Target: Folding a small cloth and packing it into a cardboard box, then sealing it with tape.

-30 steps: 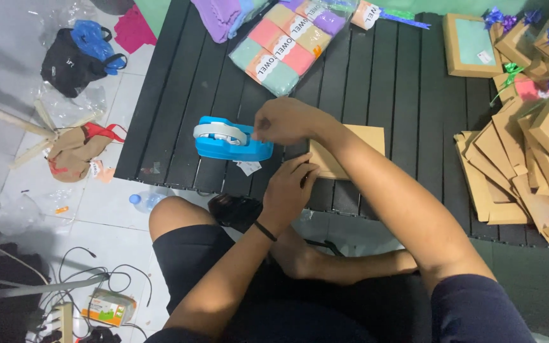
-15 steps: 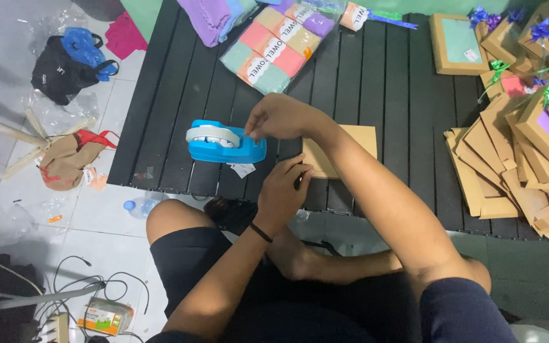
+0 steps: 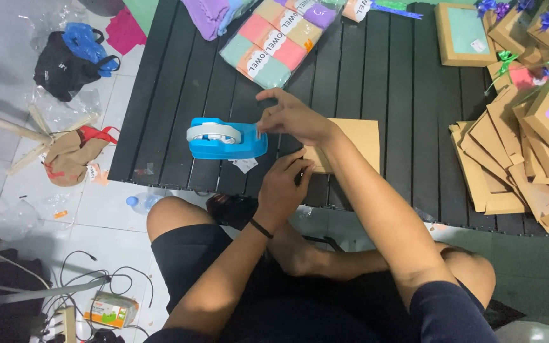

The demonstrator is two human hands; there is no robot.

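A blue tape dispenser (image 3: 227, 141) with a roll of clear tape stands on the black slatted table (image 3: 401, 82). My right hand (image 3: 295, 117) reaches across to its cutter end, thumb and fingers pinching the tape there. A flat brown cardboard box (image 3: 356, 138) lies just right of the dispenser, partly hidden under my right forearm. My left hand (image 3: 285, 185), with a dark band at the wrist, grips the box's near left corner at the table's front edge.
A pack of pastel towels (image 3: 274, 41) and purple cloth (image 3: 208, 14) lie at the back. Flat brown cartons (image 3: 509, 165) and ribboned gift boxes (image 3: 535, 35) crowd the right side. On the floor at left are a black bag (image 3: 65, 63), a water bottle (image 3: 140, 202) and cables (image 3: 90, 279).
My right hand has stayed at the dispenser's cutter end and its index finger has lifted. My left hand keeps its hold on the box. The view has shifted slightly.
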